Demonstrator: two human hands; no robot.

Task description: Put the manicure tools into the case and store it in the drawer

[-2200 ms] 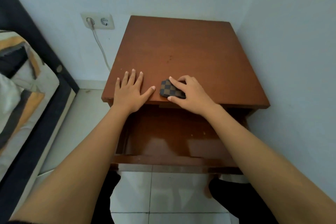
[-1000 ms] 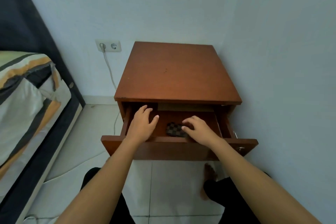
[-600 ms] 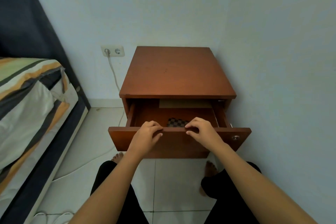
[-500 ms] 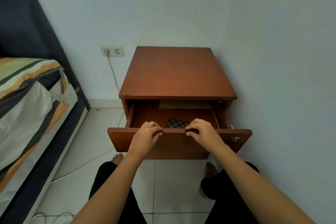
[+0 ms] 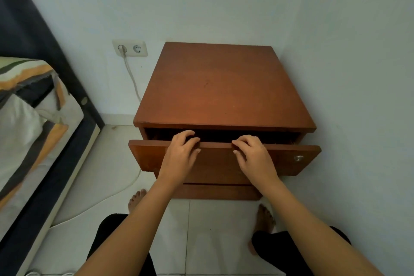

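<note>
The brown wooden nightstand [image 5: 221,87] stands in the corner, its top bare. Its drawer [image 5: 286,160] sticks out only a little, leaving a narrow dark gap under the top. My left hand [image 5: 181,154] rests on the drawer front's upper edge, fingers curled over it. My right hand [image 5: 253,155] lies on the same edge further right, fingers bent over the rim. The checkered manicure case is hidden inside the drawer and cannot be seen.
A round metal lock [image 5: 298,158] sits at the drawer front's right end. A bed with a striped cover [image 5: 29,123] stands to the left. A wall socket [image 5: 130,48] with a white cable hangs behind it. My bare feet [image 5: 136,199] rest on the tiled floor.
The case went from the nightstand top into the drawer. Both hands moved to the drawer front, and the drawer has slid inward until only a narrow gap shows, hiding the case.
</note>
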